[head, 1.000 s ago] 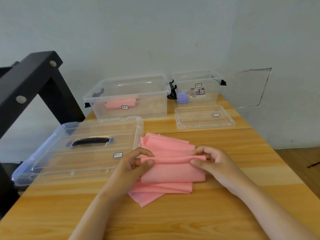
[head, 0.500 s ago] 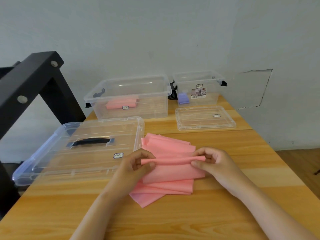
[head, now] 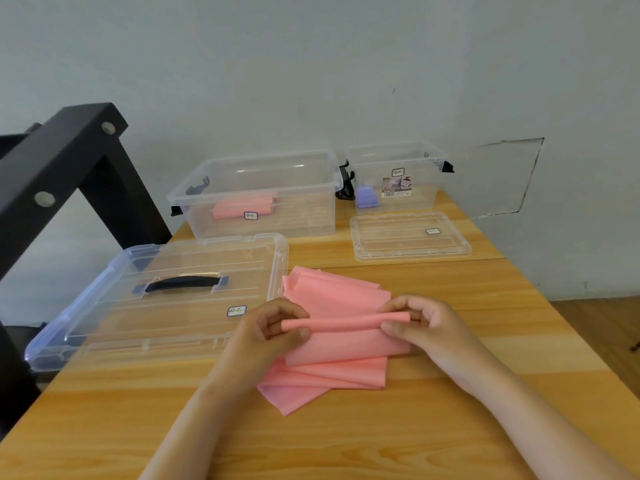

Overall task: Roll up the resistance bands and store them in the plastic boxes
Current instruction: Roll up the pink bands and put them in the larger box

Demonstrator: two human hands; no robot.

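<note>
The left hand [head: 268, 332] and right hand [head: 420, 325] each pinch an end of the pink band's [head: 341, 351] rolled edge. The large box [head: 256, 194] behind holds what looks like another pink roll.

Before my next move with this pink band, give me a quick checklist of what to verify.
1. Grip on both ends: ok. The left hand and right hand each pinch an end of the rolled edge of the pink band.
2. Roll straight: ok, an even tube between the hands.
3. Rolling finished: not ok; most of the band lies flat in folds.
4. Large box open: ok; the large lid lies in front of it.
5. Room inside: ok, free floor beside the stored pink roll.
6. Lid clear of the band: cannot tell; their edges are close.
</note>
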